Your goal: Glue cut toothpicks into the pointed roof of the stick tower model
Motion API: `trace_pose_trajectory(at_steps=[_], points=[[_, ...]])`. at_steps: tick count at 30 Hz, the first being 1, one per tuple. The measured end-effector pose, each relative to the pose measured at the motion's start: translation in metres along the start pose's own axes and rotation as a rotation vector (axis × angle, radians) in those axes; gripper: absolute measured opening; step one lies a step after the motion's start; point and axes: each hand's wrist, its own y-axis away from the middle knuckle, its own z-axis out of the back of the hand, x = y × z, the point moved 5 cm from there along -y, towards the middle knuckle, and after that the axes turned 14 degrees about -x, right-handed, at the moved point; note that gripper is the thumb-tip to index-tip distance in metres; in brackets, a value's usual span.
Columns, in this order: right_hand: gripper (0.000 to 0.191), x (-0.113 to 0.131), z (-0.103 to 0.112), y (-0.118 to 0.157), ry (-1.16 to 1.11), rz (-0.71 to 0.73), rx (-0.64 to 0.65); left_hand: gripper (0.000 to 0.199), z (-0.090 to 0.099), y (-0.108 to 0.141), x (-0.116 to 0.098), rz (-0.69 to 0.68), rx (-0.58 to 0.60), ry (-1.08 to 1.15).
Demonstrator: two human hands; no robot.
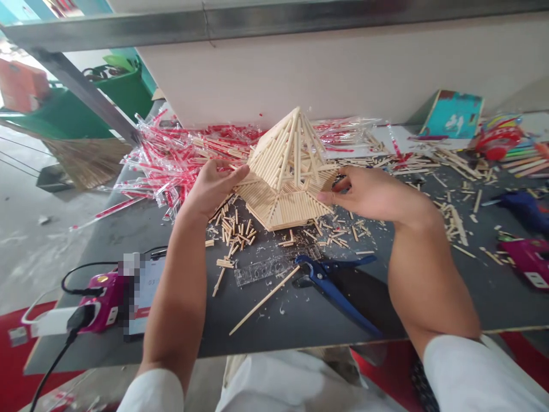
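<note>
Between my hands is a model roof [283, 166] made of thin wooden sticks, with a pointed top and a flared, many-sided lower rim. My left hand [217, 186] pinches the rim on its left side, thumb on top. On the opposite side, my right hand [364, 191] grips the rim between thumb and fingers. Gaps between the sticks show on the right face of the peak. Below the model lie short cut stick pieces [238, 229], a clear ruler [263, 270], one long stick [263, 300] and a blue-handled cutter [338, 292].
Red-and-clear plastic wrappers [167, 166] heap up at the back left. A purple power strip [105, 300] with cables and a phone [148, 292] sit at the left. A blue glue gun [525, 209] and a second purple strip [525, 260] lie right. A metal bar [274, 23] crosses above.
</note>
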Motion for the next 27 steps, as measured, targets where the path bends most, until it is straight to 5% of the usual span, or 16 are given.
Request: trace_pose_trajectory(at_steps=[5, 11, 17, 23, 27], points=[[0.035, -0.006, -0.009, -0.007, -0.152, 0.005, -0.011, 0.037, 0.012, 0.005, -0.012, 0.036, 0.064, -0.021], [0.097, -0.021, -0.031, -0.025, -0.484, -0.021, -0.116, 0.053, 0.024, 0.012, -0.015, 0.097, 0.063, -0.191], [0.083, -0.033, -0.048, -0.045, -0.682, -0.038, -0.182, 0.065, 0.030, 0.021, -0.019, 0.003, 0.247, -0.409], [0.058, -0.070, -0.011, -0.041, -0.045, -0.113, -0.258, 0.072, 0.042, 0.025, -0.030, -0.134, 0.173, -0.651], [0.064, -0.123, 0.003, -0.045, 0.475, -0.369, -0.220, 0.079, 0.048, 0.026, -0.038, -0.205, 0.063, -0.603]])
